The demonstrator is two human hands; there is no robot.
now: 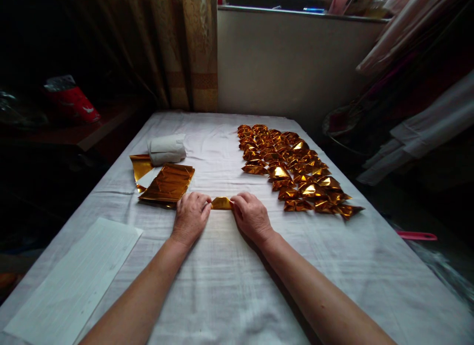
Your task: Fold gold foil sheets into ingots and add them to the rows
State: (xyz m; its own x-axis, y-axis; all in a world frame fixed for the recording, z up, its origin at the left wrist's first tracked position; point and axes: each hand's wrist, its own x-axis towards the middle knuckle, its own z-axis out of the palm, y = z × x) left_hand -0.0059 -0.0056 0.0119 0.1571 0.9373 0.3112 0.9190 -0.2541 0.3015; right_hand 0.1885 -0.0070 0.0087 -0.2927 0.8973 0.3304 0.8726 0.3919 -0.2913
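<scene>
"What is your dim room like?"

"A pale wall (277,63) and a brown curtain (185,48) are far behind my gold strip (221,203). Under the strip is a bench (215,295) with white cloth all over it."

"Where is the strip, then?"

"Flat on the cloth, between my left hand (191,214) and my right hand (252,214). Its far corners look slanted."

"Are your hands open?"

"No. My left thumb and finger are close together on the strip's left end. My right ones hold the right end. My other fingers are bent."

"What is left of the strip?"

"A gold stack (168,183), right by my left hand. I can't tell if they touch. Farther back on that side of the strip are a white roll (166,150) and a gold sheet (140,167). A long white paper (74,280) is nearer to me than the strip."

"And right of it?"

"Lots of shiny folded gold pieces (280,173), all crowded together, most of them farther back than the strip."
</scene>
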